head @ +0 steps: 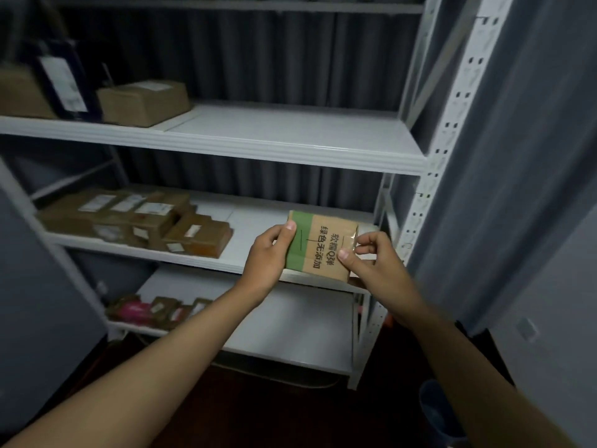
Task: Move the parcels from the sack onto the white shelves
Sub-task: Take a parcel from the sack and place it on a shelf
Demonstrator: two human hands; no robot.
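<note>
A dark floor [252, 412] is seen nearest, with a blue rounded container [436, 415] at five o'clock. Beyond it stands a white metal shelving unit [290, 147] before grey pleated curtains [258, 56]. At centre, a small brown cardboard parcel with a green band and black printed characters [323, 245] is held over the front edge of the middle shelf. Its green end is gripped by the left hand [269, 257], thumb on top; its nine o'clock side is thus covered. Its three o'clock end is pinched by the right hand [371, 257]. Brown labelled boxes [145, 221] lie at nine o'clock; a brown carton [143, 103] rests at eleven o'clock.
</note>
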